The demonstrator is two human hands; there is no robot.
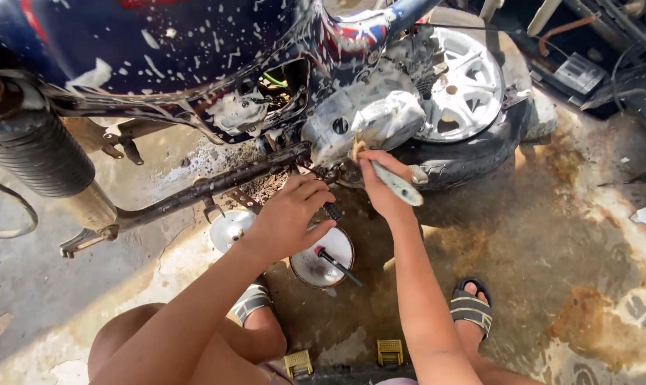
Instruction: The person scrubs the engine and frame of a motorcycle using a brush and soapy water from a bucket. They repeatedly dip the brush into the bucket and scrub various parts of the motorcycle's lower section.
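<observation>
**Under the soapy motorcycle, both hands at the engine**

Below the dark blue fuel tank (pixel 159 43), which is covered with white foam spots, your two hands work close together near the bottom of the engine. Your right hand (pixel 381 187) is closed around the pale handle of a brush (pixel 393 182). The bristle end of this brush points up and touches the grey engine cover (pixel 373 117), and the handle end comes out of your fist toward the rear wheel (pixel 465 85). Your left hand (pixel 291 217) is curled, with the fingers bent inward beside a small black part of the motorcycle; you seem to touch it, but I cannot tell if you really grip it.

Just under your left hand, a round white bowl (pixel 321 262) stands on the wet concrete floor (pixel 537 235). A thin black tool with a red part (pixel 337 265) lies across this bowl. A second, smaller white dish (pixel 228 228) stands just beside it, to the left, partly behind your wrist.

At the left side you see the ribbed black fork boot (pixel 38 153), and a long dark metal bar (pixel 216 184) goes from there toward the engine. Your right foot in a grey sandal (pixel 471 306) stands on the floor, where rust-coloured stains are spread. Two small yellow clips (pixel 390 351) are visible at the bottom edge.
</observation>
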